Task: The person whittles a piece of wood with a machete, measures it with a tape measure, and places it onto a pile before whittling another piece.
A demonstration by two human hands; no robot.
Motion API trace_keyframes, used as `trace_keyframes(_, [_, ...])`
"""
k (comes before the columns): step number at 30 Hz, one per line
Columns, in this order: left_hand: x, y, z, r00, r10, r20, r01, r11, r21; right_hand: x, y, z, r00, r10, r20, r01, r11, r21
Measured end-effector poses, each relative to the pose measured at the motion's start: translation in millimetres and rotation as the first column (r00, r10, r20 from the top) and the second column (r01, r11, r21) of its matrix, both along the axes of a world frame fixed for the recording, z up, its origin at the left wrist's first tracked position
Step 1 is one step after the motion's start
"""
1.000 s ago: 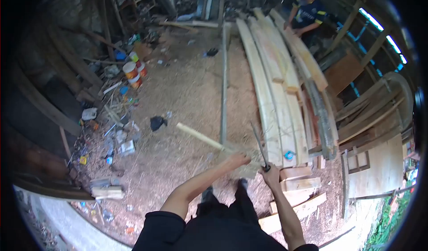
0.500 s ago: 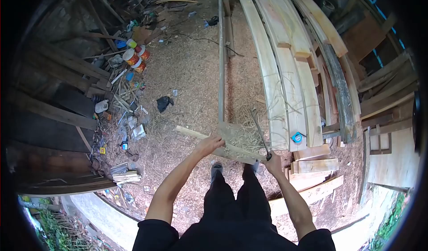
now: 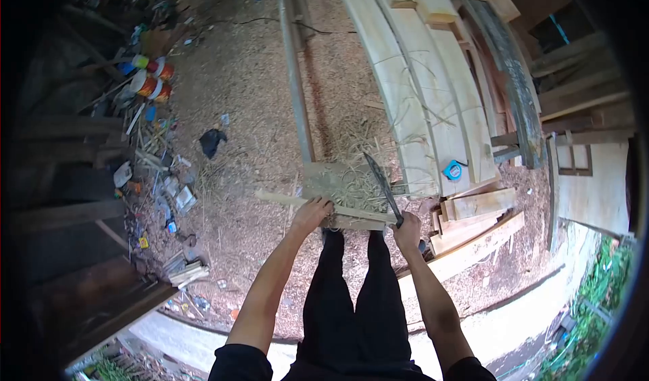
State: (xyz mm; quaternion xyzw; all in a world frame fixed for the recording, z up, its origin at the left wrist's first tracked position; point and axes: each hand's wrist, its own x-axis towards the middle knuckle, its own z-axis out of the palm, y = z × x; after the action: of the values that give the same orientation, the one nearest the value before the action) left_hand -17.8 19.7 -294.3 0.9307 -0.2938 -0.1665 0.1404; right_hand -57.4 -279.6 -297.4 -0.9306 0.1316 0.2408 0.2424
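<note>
My left hand [image 3: 314, 215] is closed around a thin pale strip of wood [image 3: 276, 198], which lies crosswise in front of my legs. In my right hand [image 3: 407, 233] is the handle of a machete [image 3: 382, 183], its dark blade pointing up and away to the left. The strip's right end reaches close to the base of the blade, near my right fingers. Beneath and beyond the strip, a flat board [image 3: 316, 175] is strewn with curly wood shavings [image 3: 351, 178].
Long planks [image 3: 422, 77] lie to the right, bearing a blue tape measure [image 3: 453, 171]. Short offcuts [image 3: 480, 205] are stacked nearer me. A narrow beam [image 3: 295, 83] runs away ahead. Paint buckets [image 3: 143, 83], a black plastic bag [image 3: 212, 142] and litter lie on the left.
The view has tilted and shifted, so the planks and beam sit higher and further left. The machete blade has turned and shows broader. Both hands keep their hold.
</note>
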Motion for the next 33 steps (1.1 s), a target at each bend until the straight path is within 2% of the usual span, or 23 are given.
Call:
trace_keyframes(2, [-2.3,-1.8,-6.8,0.993,0.104,-0.060,-0.107,0.992,-0.060,-0.9,1.4,4.9,0.993,0.073,0.088,-0.058,0.986,-0.158])
trace_keyframes(3, [-2.8,-2.8,-6.8,0.992,0.108,-0.062,-0.111,0.992,-0.058,3.0,3.1,20.5,0.996,0.086,0.037,-0.077,0.978,-0.194])
trace_keyframes(6, [-2.1,-3.4,-8.9,0.993,0.114,-0.016,-0.115,0.989,-0.092,-1.0,2.8,44.2,0.965,0.188,0.184,-0.108,0.921,-0.374])
trace_keyframes(8, [-2.5,-3.4,-10.6,0.995,0.090,-0.032,-0.092,0.994,-0.065,-3.5,-3.2,54.3,0.979,0.160,0.126,-0.106,0.928,-0.358])
trace_keyframes(9, [-1.7,-5.2,-12.5,0.995,0.081,-0.066,-0.083,0.996,-0.029,-2.5,-5.6,61.7,0.994,0.086,0.062,-0.064,0.953,-0.296])
trace_keyframes(10, [-3.8,-6.0,-15.6,0.994,0.077,-0.076,-0.079,0.997,-0.026,-3.3,-6.9,71.8,0.987,0.134,0.086,-0.095,0.930,-0.355])
trace_keyframes(12, [-2.8,-9.0,-18.5,0.996,0.068,-0.063,-0.070,0.997,-0.038,2.8,-10.0,87.7,0.995,-0.057,-0.083,0.036,0.971,-0.238])
trace_keyframes(14, [-1.9,-13.3,-15.7,0.992,0.086,-0.095,-0.083,0.996,0.040,-2.8,-17.2,85.6,1.000,-0.014,-0.024,0.006,0.956,-0.293])
trace_keyframes(15, [-0.1,-18.3,-7.0,0.993,0.083,-0.081,-0.080,0.996,0.031,-3.2,-19.5,90.2,0.998,-0.035,-0.055,0.018,0.960,-0.278])
trace_keyframes(18, [20.1,-41.6,31.5,0.981,0.172,-0.087,-0.173,0.985,-0.003,-3.7,-27.3,104.5,1.000,-0.023,-0.016,0.018,0.960,-0.279])
trace_keyframes(20, [37.8,-61.6,53.1,0.996,0.016,0.093,0.008,0.968,-0.251,5.2,-43.8,113.3,0.999,-0.008,-0.035,0.000,0.974,-0.228])
trace_keyframes(22, [55.7,-89.2,67.2,0.965,-0.041,0.261,0.137,0.922,-0.362,16.9,-55.4,122.7,0.991,0.130,0.023,-0.126,0.981,-0.147])
trace_keyframes(24, [76.5,-116.9,91.9,0.928,-0.094,0.362,0.228,0.909,-0.349,41.7,-68.1,138.5,0.971,0.227,0.070,-0.222,0.972,-0.071])
trace_keyframes(25, [83.9,-118.0,92.6,0.931,-0.096,0.352,0.224,0.913,-0.342,54.8,-75.2,142.7,0.966,0.248,0.073,-0.245,0.968,-0.047])
trace_keyframes(27, [98.4,-151.7,91.4,1.000,-0.028,0.003,0.028,0.938,-0.345,79.7,-92.6,133.7,0.939,0.309,0.150,-0.304,0.951,-0.057])
trace_keyframes(28, [103.4,-168.1,87.2,0.999,-0.043,-0.005,0.038,0.926,-0.375,91.9,-104.8,125.0,0.882,0.412,0.229,-0.404,0.911,-0.085])
trace_keyframes(30, [120.5,-177.2,76.6,0.999,0.039,0.026,-0.025,0.908,-0.417,124.6,-113.5,136.6,0.883,0.426,0.200,-0.437,0.900,0.012])
trace_keyframes(33, [135.5,-197.8,56.0,0.989,0.141,0.055,-0.098,0.873,-0.477,173.8,-144.3,108.3,0.826,0.510,0.241,-0.528,0.849,0.014])
